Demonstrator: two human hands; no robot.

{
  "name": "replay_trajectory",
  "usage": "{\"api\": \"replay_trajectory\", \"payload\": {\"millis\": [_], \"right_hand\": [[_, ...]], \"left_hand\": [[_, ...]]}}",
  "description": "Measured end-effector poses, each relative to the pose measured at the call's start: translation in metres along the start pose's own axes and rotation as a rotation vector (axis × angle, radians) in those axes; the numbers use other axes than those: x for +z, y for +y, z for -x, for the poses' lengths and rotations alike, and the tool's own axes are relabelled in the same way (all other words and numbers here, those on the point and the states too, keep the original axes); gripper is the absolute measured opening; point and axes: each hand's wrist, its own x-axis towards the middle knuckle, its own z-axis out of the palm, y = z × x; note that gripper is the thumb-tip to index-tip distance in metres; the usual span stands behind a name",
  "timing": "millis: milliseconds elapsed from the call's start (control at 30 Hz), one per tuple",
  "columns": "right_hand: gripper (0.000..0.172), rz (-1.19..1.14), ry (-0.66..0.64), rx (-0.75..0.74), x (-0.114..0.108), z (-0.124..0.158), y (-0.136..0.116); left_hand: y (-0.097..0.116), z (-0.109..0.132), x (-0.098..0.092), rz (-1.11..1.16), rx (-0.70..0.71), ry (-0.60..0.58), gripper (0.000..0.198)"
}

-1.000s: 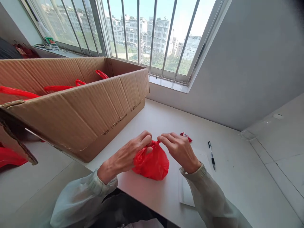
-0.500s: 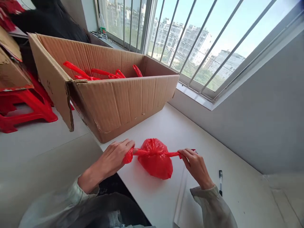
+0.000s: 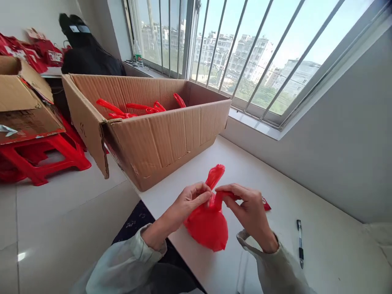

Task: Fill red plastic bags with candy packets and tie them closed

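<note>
Both sets of fingers are narrow, busy at the neck of the red bag (image 3: 210, 230). L hand (image 3: 183, 206): thumb & index seem to pinch film at the base of the upright end (image 3: 215, 175); exact contact partly hidden. R hand (image 3: 251, 208): thumb & fingers hold the other end (image 3: 228, 195), folded to that side. Bag sits on the worktop (image 3: 284, 220), near the front edge, outside the carton (image 3: 171, 139).

Progress, my read: bag looks filled out & neck gathered, so that part's done; closing isn't finished AFAICT, w/ both ends being handled. Can't tell if a knot is set or tight.

Just past R hand: small red packet (image 3: 266, 203), partly hidden, then a pen (image 3: 300, 243) lying flat. Far side, to the L: said carton, open, w/ several red loops (image 3: 113, 107) showing inside, prob. bag handles; contents below hidden. Further L: second box (image 3: 21, 94), apparently on a red stool (image 3: 61, 148). Behind: barred window (image 3: 245, 61).
</note>
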Motion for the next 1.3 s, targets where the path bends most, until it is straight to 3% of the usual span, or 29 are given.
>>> {"api": "replay_trajectory", "payload": {"millis": [167,233,333,400,533,633,733,867,933,1000,1133,1300], "right_hand": [[0.03,-0.106,0.108,0.014,0.017,-0.002,-0.012],[0.03,-0.058,0.099,-0.034,0.021,-0.002,-0.015],[0.03,0.054,0.076,-0.044,0.021,-0.002,-0.014],[0.036,0.138,-0.017,-0.003,0.019,-0.003,-0.006],[0.025,0.294,-0.247,-0.001,0.018,-0.005,0.016],[0.028,0.412,-0.153,0.014,0.022,-0.002,0.017],[0.026,0.433,-0.093,0.068,0.028,0.008,0.002],[0.026,0.35,-0.266,0.153,0.036,0.028,-0.012],[0.026,0.325,-0.333,0.177,0.039,0.035,-0.012],[0.019,0.235,-0.264,0.23,0.043,0.038,-0.008],[0.022,-0.049,0.175,0.333,0.057,0.025,0.001],[0.027,-0.238,0.245,0.411,0.077,0.004,0.019]], "left_hand": [[-0.003,0.002,0.001,-0.438,0.02,-0.05,0.029],[-0.005,0.002,0.003,-0.571,0.066,-0.08,0.02],[-0.006,0.001,0.002,-0.695,0.109,-0.066,0.033],[-0.004,0.0,-0.003,-0.727,0.118,-0.038,0.031],[0.007,-0.004,-0.018,-0.665,0.078,-0.061,0.026],[0.012,-0.008,-0.029,-0.537,0.002,-0.107,0.028],[0.009,-0.013,-0.039,-0.338,-0.049,-0.125,0.026],[-0.006,-0.017,-0.05,-0.006,-0.236,-0.129,0.027],[-0.016,-0.019,-0.055,0.043,-0.285,-0.14,0.033],[-0.024,-0.021,-0.059,0.027,-0.271,-0.184,0.036],[-0.028,-0.027,-0.062,-0.162,-0.193,-0.312,0.03],[-0.026,-0.031,-0.057,-0.574,0.09,-0.298,0.018]]}}
